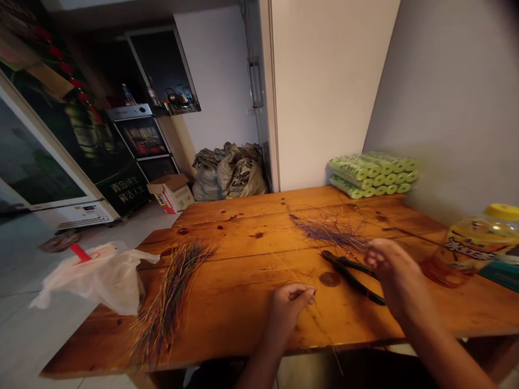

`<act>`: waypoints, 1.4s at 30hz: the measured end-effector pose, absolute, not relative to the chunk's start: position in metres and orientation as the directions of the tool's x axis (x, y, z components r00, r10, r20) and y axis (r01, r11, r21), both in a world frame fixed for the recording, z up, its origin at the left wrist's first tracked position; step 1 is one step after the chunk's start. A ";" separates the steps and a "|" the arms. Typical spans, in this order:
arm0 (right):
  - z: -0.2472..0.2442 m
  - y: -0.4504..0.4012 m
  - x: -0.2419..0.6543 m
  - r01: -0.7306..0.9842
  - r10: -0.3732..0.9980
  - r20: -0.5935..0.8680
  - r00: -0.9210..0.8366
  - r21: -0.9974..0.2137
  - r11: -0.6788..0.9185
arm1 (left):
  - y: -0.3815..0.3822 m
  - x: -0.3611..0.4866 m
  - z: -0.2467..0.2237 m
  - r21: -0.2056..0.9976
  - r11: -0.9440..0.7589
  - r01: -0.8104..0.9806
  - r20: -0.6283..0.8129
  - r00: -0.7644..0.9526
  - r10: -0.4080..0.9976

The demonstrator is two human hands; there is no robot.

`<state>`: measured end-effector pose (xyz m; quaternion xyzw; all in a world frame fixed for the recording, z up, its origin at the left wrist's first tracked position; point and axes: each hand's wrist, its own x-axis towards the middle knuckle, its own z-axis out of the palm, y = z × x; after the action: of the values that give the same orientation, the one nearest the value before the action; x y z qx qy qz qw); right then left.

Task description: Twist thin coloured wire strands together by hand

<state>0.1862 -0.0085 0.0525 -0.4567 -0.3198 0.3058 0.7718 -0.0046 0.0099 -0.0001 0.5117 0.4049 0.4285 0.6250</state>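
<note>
The left hand (292, 300) pinched a thin wire (336, 357) over the tabletop (231, 297); the right hand (387, 265), curled beside the pliers (352, 275), hid its grip.

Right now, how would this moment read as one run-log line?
left hand: pinching thin strand | right hand: curled near pliers, hold unclear | pliers: on wooden table | strand bundle: left side of wooden table

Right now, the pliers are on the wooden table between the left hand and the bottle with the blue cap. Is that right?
Not quite: the cap is yellow. The head view shows the pliers on the wooden table between the left hand and the yellow-capped bottle.
</note>
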 end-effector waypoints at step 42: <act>-0.021 0.014 0.151 0.561 0.931 0.342 0.130 -0.799 0.215 | 0.044 -0.066 0.026 0.604 0.312 -0.733 -0.167 0.267 0.949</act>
<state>0.1510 0.0141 -0.0206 -0.5936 -0.6283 0.2002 0.4613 -0.0659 0.0438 0.0263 0.2096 0.2579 0.5476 0.7679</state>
